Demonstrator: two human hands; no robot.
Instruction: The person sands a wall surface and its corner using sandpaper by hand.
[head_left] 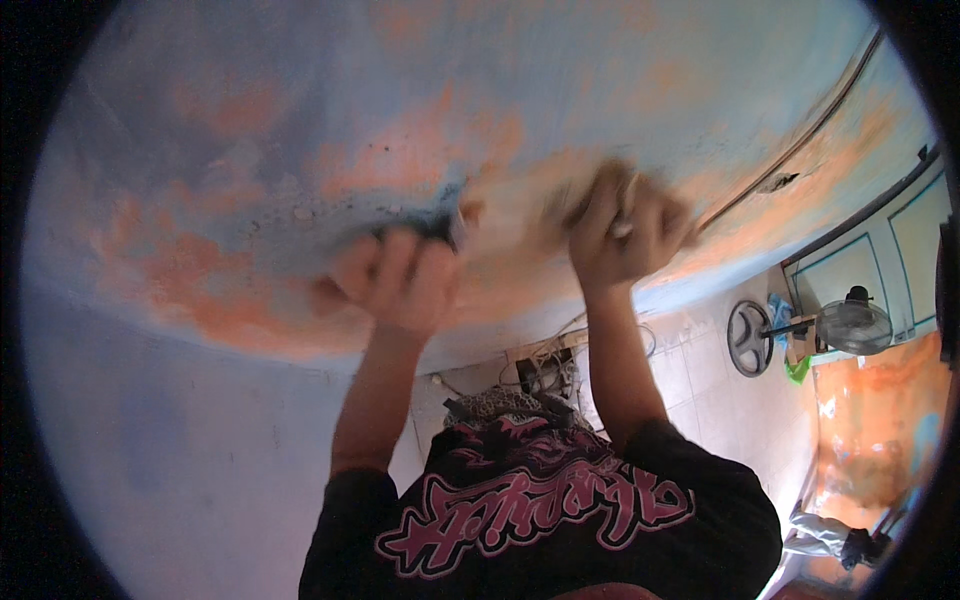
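Note:
Both my hands are raised against a wall [350, 90] with worn blue paint and orange patches. My left hand [400, 280] is closed at the wall, its fingers curled over a dark, blurred thing [425, 224] that I cannot name. To its right, my right hand [635, 235] is closed like a fist, with its edges smeared by motion. A small pale spot shows among its fingers; what it grips is hidden. Between the hands runs a pale beige blurred patch [510, 212], and I cannot tell whether it is a held thing or bare wall.
A dark cable [825, 115] runs down the wall on the right, near a small hole [778, 183]. Loose wires [548, 370] lie below my hands. Further right are a fan [853, 326], a round grey wheel-like base [750, 338] and a pale door with blue lines [880, 255].

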